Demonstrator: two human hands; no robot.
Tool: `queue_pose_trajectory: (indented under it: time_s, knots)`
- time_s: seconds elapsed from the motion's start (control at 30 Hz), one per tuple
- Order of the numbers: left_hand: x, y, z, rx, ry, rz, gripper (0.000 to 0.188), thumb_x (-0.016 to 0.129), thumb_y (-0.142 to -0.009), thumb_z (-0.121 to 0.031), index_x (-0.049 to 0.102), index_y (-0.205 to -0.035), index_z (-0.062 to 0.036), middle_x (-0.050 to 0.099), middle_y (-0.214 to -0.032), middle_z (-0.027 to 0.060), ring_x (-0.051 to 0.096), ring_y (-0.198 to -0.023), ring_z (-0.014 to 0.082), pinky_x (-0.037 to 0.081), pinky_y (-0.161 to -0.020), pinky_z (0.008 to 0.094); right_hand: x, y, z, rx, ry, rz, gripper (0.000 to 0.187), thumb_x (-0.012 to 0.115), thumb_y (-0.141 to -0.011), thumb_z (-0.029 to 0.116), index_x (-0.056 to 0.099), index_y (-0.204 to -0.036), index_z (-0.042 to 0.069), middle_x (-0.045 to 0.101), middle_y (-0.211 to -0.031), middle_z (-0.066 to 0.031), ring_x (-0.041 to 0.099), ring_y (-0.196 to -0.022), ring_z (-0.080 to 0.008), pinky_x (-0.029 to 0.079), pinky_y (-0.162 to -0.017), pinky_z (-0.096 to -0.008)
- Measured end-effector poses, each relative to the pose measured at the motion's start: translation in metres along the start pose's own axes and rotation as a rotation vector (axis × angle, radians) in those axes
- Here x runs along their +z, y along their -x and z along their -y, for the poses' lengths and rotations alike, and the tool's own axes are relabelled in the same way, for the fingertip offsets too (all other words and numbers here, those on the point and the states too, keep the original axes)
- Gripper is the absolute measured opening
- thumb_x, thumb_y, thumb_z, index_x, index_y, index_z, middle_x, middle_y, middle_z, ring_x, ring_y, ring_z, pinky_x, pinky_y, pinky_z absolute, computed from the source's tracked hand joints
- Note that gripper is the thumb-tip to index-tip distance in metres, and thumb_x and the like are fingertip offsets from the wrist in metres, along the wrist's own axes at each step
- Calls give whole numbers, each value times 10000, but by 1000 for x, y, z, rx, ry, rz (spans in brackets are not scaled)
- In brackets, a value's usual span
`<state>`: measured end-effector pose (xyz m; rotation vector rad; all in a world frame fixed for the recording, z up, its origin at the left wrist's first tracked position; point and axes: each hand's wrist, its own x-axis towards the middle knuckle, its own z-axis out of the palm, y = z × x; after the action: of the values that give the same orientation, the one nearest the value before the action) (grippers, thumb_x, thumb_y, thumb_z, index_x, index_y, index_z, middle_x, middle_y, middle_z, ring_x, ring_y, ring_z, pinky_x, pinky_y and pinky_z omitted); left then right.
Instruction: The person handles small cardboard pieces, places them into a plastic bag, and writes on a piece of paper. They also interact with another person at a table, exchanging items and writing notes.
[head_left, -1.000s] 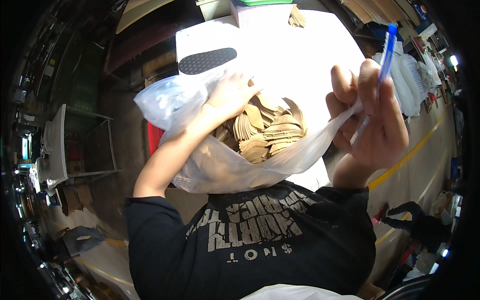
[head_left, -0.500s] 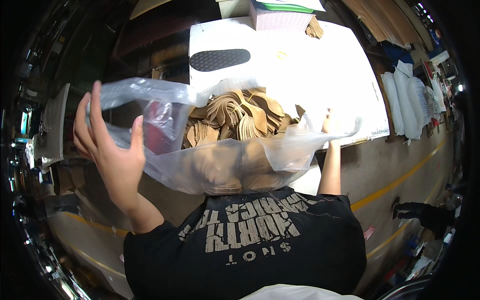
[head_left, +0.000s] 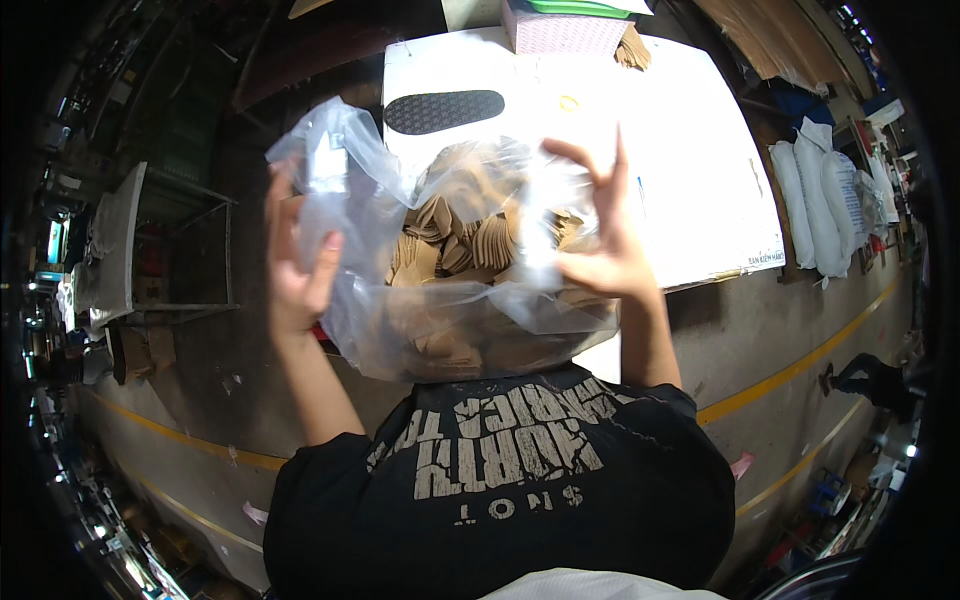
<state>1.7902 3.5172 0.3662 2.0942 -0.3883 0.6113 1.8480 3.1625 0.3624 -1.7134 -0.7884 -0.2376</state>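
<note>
A clear plastic bag (head_left: pixel 450 300) stands at the near edge of the white table, against my shirt, its mouth gaping upward. Inside lie stacks of tan shoe-insole-like pieces (head_left: pixel 490 243), bundled and fanned out. My left hand (head_left: pixel 300 275) rests along the bag's left side, thumb apart from the fingers, which are partly blurred. On the opposite side, my right hand (head_left: pixel 620 235) has its fingers spread wide, touching the crumpled rim between thumb and fingers. Neither hand shows a closed grip.
A dark patterned sole (head_left: pixel 445 112) lies on the white table (head_left: pixel 700 180), with a yellow rubber band (head_left: pixel 569 102) beyond it. At the back are a pink basket (head_left: pixel 565 35) and a tan bundle (head_left: pixel 632 48). White sacks (head_left: pixel 815 200) stand right; a metal-framed table (head_left: pixel 125 240) stands left.
My left hand has moved right, bringing the bag's left side inward. My right hand has come up and left onto the rim, fingers spreading. The bag's mouth has narrowed.
</note>
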Motion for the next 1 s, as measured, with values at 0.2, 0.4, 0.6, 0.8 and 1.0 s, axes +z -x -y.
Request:
queue_pose_trajectory:
  time_s: [0.2, 0.4, 0.6, 0.8, 1.0]
  knots:
    - [82, -14, -52, 225, 262, 407, 1021, 815, -867, -463, 289, -1610, -1, 509, -1417, 179, 510, -1359, 325, 446, -1105, 452, 67, 19, -2, 184, 137, 189, 442, 699, -903, 99, 496, -1258, -69, 580, -1098, -257, 612, -996, -384, 494, -897, -437]
    - [90, 13, -56, -91, 337, 335, 1060, 891, -736, -271, 335, -1600, -9, 626, -1050, 128, 619, -911, 284, 510, -895, 399, 45, 35, 19, 280, 19, 170, 395, 641, -936, 39, 513, -1302, -37, 573, -1222, -181, 578, -1155, -287, 462, -1002, -384]
    - [91, -5, -72, 146, -145, 291, 824, 809, -610, -7, 555, -1386, -113, 560, -1259, 206, 444, -1325, 382, 400, -1085, 475, 43, 31, 27, 183, 55, 371, 329, 611, -958, 183, 582, -1209, -28, 585, -1190, -261, 561, -1113, -441, 450, -998, -481]
    - [95, -23, -47, 347, 100, 432, 503, 719, -663, 34, 567, -1132, -62, 610, -1241, 160, 531, -1299, 403, 293, -1237, 582, 34, 28, 39, 365, -3, 434, 430, 647, -969, 263, 546, -1274, -23, 580, -1260, -280, 551, -1197, -434, 372, -1104, -519]
    - [99, -11, -32, 271, 315, 320, 497, 777, -749, -32, 526, -1177, -6, 640, -1085, 155, 642, -1094, 362, 419, -1165, 513, 27, 36, 16, 103, 619, 394, 562, 777, -903, 291, 524, -1302, -14, 649, -1177, -228, 592, -1187, -395, 278, -1186, -548]
